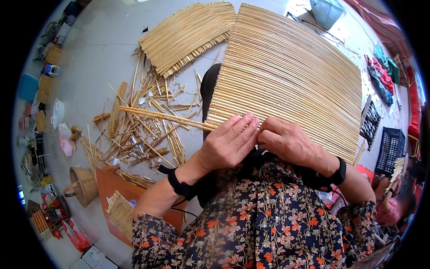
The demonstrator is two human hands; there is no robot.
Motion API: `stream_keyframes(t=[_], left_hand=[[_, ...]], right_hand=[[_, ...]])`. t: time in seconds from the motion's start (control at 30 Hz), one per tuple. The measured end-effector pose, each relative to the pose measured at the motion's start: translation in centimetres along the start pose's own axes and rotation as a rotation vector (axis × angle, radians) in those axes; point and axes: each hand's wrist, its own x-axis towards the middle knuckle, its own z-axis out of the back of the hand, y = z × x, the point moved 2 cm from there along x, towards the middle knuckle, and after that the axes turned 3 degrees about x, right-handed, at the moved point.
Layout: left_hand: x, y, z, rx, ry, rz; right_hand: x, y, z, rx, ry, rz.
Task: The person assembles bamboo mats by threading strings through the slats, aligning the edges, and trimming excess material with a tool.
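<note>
A large mat of straw-coloured stalks [291, 76] laid side by side spreads out before me, its near edge at my hands. My left hand [229, 142] presses its fingers together over a few long loose stalks [163, 115], which stick out to the left past the mat's side. Right beside it, my right hand [287, 140] is closed, fingers curled in a pinch at the mat's near edge. Whatever sits between those fingertips is hidden.
Finished-looking stalk mats [188, 38] lie stacked at the far left. Loose stalks and scraps [145, 116] litter the floor on the left, near a woven basket [83, 186] and an orange-brown wooden board [112, 193]. A black crate [389, 150] stands at right; another person [389, 210] sits lower right.
</note>
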Motion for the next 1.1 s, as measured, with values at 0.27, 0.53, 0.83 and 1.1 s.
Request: stream_keyframes(t=[0.27,0.53,0.83,1.1], left_hand=[[0.0,2.1,0.6,-0.352,0.045,0.114],[-0.5,2.4,0.4,-0.043,0.075,-0.048],[-1.5,3.3,0.4,-0.002,0.12,-0.075],[-4.1,1.8,4.4,0.13,0.074,0.08]], right_hand=[[6.4,4.2,3.3,0.077,-0.157,0.283],[3.5,1.5,5.3,1.114,-0.218,-0.161],[3.2,-0.3,11.9,1.543,-0.79,-0.254],[-2.3,-4.7,-0.7,1.262,-0.508,-0.613]])
